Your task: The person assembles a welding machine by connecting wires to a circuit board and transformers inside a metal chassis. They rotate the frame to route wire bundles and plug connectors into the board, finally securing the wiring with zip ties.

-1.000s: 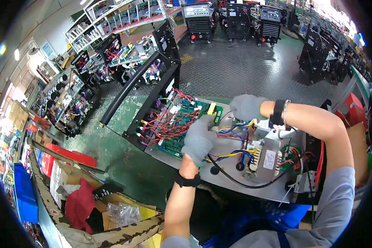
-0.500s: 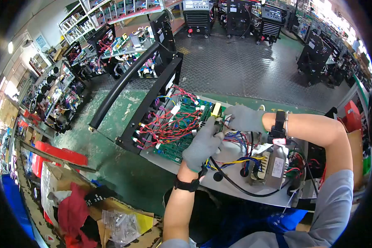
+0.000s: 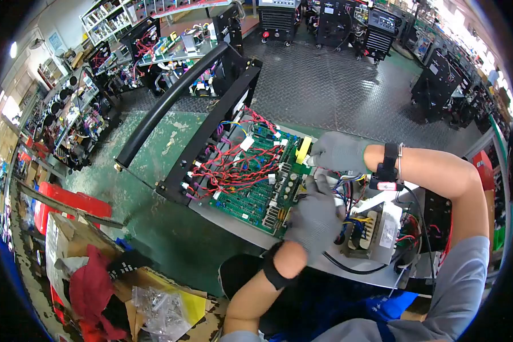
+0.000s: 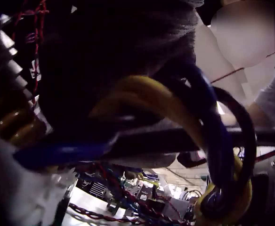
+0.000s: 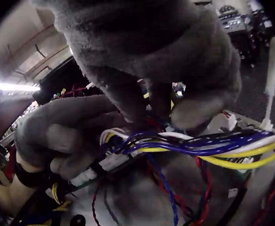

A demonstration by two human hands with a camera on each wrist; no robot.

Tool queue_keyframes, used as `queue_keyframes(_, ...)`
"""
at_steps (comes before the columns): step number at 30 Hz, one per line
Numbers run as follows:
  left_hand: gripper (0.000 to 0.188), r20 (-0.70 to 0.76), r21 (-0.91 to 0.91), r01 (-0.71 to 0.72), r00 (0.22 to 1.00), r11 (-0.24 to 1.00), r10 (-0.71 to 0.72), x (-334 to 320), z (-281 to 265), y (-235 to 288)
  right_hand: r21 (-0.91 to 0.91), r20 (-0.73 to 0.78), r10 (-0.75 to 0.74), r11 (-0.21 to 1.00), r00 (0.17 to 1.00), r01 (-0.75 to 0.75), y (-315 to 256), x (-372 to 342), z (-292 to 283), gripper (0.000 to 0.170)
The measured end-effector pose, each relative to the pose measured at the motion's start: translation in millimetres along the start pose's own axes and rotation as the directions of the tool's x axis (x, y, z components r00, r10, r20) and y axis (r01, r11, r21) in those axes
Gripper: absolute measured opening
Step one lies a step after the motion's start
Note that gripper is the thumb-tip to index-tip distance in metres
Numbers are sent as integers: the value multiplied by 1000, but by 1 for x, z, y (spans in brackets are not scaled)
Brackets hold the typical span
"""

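Observation:
In the head view a green circuit board with many red wires lies on a metal chassis plate. My gloved right hand is at the board's far right edge, beside a yellow component. Its bent fingers and thumb pinch at a bundle of blue, yellow and white wires. My gloved left hand is nearer to me, palm down, fingers toward the right hand. In the right wrist view the left hand's fingers curl at the bundle's left end; their tips are partly hidden.
A transformer with a white label stands on the plate's right, a black cable along its front. A black handle rises at the far left. At lower left is a cardboard box with a red cloth and a plastic bag.
My left hand has moved right and toward me, off the board's middle onto the wires beside it. My right hand stays by the yellow component. The head view has shifted slightly.

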State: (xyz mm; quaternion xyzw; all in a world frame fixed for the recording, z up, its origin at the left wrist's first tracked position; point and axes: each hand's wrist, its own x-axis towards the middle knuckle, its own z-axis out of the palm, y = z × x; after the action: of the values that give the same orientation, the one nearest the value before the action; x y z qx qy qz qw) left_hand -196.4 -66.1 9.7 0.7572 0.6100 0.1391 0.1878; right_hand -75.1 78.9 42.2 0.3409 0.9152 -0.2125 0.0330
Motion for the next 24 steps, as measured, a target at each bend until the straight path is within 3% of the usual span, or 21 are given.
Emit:
queue_keyframes(1, 79, -13, 78, 10, 1000, 997, -9, -1, 6, 4, 99, 8, -91, 991, 996, 89, 8, 6, 2, 35)
queue_keyframes(3, 75, -65, 199, 35, 998, 979, -22, -1, 20, 9, 308, 131, 63, 946, 989, -101, 7, 11, -3, 31)
queue_keyframes(4, 72, -105, 241, 50, 994, 969, -26, 0, 29, 10, 372, 274, 287, 849, 918, -376, -1, 8, -14, 28)
queue_keyframes(5, 69, -144, 282, 69, 989, 957, -29, 1, 34, 12, 386, 423, 470, 681, 775, -623, -10, 7, -23, 25)
queue_keyframes(6, 67, -119, 344, 97, 991, 934, -59, 2, 37, 16, 326, 454, 448, 721, 770, -612, -8, 8, -24, 30)
queue_keyframes(7, 65, -94, 405, 120, 992, 906, -90, 2, 34, 20, 338, 390, 331, 816, 859, -468, 4, 11, -16, 29)
queue_keyframes(8, 61, -115, 370, 110, 991, 922, -71, 0, 30, 21, 339, 326, 200, 887, 924, -312, 24, 15, 0, 29)
queue_keyframes(10, 54, -156, 301, 88, 987, 949, -42, -4, 23, 21, 324, 267, 92, 929, 959, -179, 28, 18, 9, 28)
queue_keyframes(13, 55, -206, 361, 92, 978, 928, -17, -3, 28, 17, 310, 307, 264, 881, 914, -359, 19, 21, 4, 30)
queue_keyframes(15, 57, -198, 316, 130, 978, 940, -69, -1, 35, 18, 303, 374, 471, 752, 799, -586, -1, 20, -6, 32)
queue_keyframes(19, 57, -209, 309, 152, 974, 939, -89, 0, 36, 19, 286, 386, 430, 785, 816, -549, -6, 19, -11, 32)
queue_keyframes(24, 56, -205, 269, 144, 975, 952, -89, -1, 34, 19, 278, 377, 533, 715, 758, -641, -16, 17, -14, 36)
